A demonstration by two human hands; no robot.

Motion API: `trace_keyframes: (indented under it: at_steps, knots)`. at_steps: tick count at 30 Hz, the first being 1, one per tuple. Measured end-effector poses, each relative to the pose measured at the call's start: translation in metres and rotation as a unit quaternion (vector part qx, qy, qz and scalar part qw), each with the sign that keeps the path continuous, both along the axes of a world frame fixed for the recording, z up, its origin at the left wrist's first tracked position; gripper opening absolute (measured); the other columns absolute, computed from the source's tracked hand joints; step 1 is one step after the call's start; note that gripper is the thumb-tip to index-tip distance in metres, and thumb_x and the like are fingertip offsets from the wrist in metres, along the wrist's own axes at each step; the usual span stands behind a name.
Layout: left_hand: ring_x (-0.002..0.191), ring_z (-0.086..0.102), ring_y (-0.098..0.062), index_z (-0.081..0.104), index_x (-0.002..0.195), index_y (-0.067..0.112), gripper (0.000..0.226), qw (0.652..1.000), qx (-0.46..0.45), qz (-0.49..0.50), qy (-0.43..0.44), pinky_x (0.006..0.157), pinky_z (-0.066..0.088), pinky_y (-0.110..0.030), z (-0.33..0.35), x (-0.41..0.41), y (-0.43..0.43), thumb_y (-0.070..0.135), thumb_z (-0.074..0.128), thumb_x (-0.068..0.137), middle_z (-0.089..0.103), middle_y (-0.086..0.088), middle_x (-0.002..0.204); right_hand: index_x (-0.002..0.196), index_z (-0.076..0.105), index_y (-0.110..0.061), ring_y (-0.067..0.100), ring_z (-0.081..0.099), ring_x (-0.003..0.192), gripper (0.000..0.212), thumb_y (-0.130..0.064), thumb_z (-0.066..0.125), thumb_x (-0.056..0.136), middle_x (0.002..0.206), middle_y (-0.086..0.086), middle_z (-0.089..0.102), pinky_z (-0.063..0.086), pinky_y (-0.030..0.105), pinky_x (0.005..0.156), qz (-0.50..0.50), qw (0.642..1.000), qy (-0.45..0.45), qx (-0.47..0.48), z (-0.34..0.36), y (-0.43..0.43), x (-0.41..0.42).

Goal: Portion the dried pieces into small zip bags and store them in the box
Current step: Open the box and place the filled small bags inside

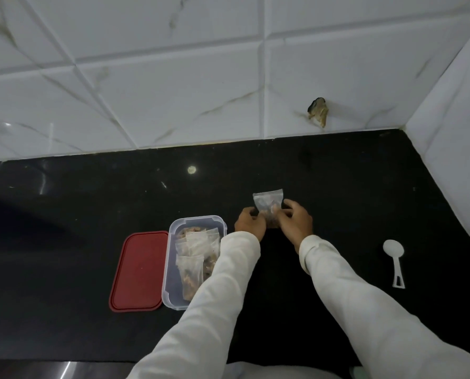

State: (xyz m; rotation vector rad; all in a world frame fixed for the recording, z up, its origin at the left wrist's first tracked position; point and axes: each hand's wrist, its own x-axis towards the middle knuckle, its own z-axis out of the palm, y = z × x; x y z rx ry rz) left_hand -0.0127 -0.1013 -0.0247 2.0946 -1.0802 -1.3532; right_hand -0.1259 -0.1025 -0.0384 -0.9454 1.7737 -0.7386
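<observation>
A small clear zip bag [266, 205] with brown dried pieces in it is held upright over the black counter [91, 214]. My left hand [249, 222] pinches its left side and my right hand [294, 221] pinches its right side. To the left stands a clear plastic box [173, 233] holding several filled zip bags [198, 242]; my left sleeve covers its right edge. Its red lid [140, 270] lies flat beside the box on the left.
A white plastic spoon [394, 258] lies on the counter at the right. White tiled walls [173, 91] close the back and the right side. A chipped brown hole [318, 110] marks the back wall near the corner.
</observation>
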Motion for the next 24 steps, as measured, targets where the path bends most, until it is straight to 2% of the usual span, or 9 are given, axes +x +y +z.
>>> trace_keyframes:
  at_steps: [2, 5, 8, 11, 13, 18, 24]
  knots:
    - [0.115, 0.061, -0.025, 0.059, 0.129, 0.017, 0.037, 1.000, -0.005, 0.002, 0.018, 0.091, 0.042, -0.031, 0.000, 0.000, 0.003, 0.038, 0.052, 0.099, 0.065, -0.006, 0.126, 0.126, 0.058, -0.025, 0.014, 0.061, 0.105, 0.038, -0.042, 0.059, 0.092, 0.117, -0.002, 0.064, 0.052, 0.033, 0.092, 0.009, 1.000, 0.004, -0.025, 0.002, 0.004, -0.002]
    - [0.102, 0.064, -0.021, 0.065, 0.114, 0.020, 0.029, 0.998, -0.039, 0.019, 0.053, 0.094, 0.048, -0.033, 0.001, 0.002, 0.007, 0.042, 0.052, 0.099, 0.070, -0.003, 0.111, 0.106, 0.064, -0.029, 0.009, 0.063, 0.096, 0.018, -0.040, 0.056, 0.094, 0.102, -0.009, 0.065, 0.055, 0.031, 0.085, 0.013, 0.997, 0.009, -0.074, 0.003, 0.012, -0.003]
    - [0.092, 0.070, -0.021, 0.068, 0.097, 0.021, 0.018, 0.990, -0.083, 0.053, 0.104, 0.093, 0.056, -0.043, -0.001, 0.003, 0.010, 0.037, 0.060, 0.096, 0.074, -0.002, 0.094, 0.101, 0.064, -0.027, 0.006, 0.063, 0.091, 0.015, -0.039, 0.057, 0.094, 0.096, -0.011, 0.064, 0.055, 0.027, 0.079, 0.004, 0.996, -0.008, -0.088, 0.009, 0.022, -0.002]
    - [0.088, 0.072, -0.025, 0.070, 0.091, 0.017, 0.016, 0.980, -0.105, 0.072, 0.153, 0.088, 0.059, -0.045, 0.005, 0.003, 0.015, 0.031, 0.064, 0.095, 0.075, -0.007, 0.089, 0.102, 0.062, -0.026, 0.004, 0.063, 0.088, 0.019, -0.042, 0.055, 0.094, 0.097, -0.008, 0.065, 0.051, 0.021, 0.071, 0.002, 0.995, -0.032, -0.092, 0.021, 0.033, 0.001]
    - [0.087, 0.072, -0.025, 0.071, 0.090, 0.015, 0.016, 0.975, -0.109, 0.077, 0.179, 0.087, 0.060, -0.045, 0.010, 0.003, 0.019, 0.029, 0.065, 0.095, 0.075, -0.008, 0.088, 0.099, 0.061, -0.027, 0.005, 0.063, 0.088, 0.019, -0.044, 0.054, 0.095, 0.097, -0.009, 0.065, 0.052, 0.022, 0.071, -0.001, 0.994, -0.039, -0.103, 0.028, 0.038, 0.005]
    - [0.094, 0.073, -0.024, 0.073, 0.097, 0.019, 0.014, 0.965, -0.104, 0.089, 0.225, 0.090, 0.059, -0.047, 0.032, 0.007, 0.029, 0.031, 0.066, 0.094, 0.077, -0.004, 0.094, 0.094, 0.062, -0.033, 0.007, 0.064, 0.094, 0.016, -0.046, 0.052, 0.095, 0.099, -0.010, 0.065, 0.057, 0.034, 0.082, -0.016, 0.988, -0.060, -0.140, 0.046, 0.049, 0.017]
    - [0.092, 0.072, -0.020, 0.073, 0.093, 0.022, 0.013, 0.958, -0.125, 0.104, 0.234, 0.086, 0.060, -0.045, 0.058, 0.026, 0.045, 0.034, 0.070, 0.091, 0.077, 0.000, 0.091, 0.088, 0.067, -0.030, 0.006, 0.065, 0.092, 0.014, -0.040, 0.058, 0.093, 0.094, -0.011, 0.069, 0.058, 0.035, 0.082, -0.030, 0.980, -0.063, -0.188, 0.072, 0.061, 0.039]
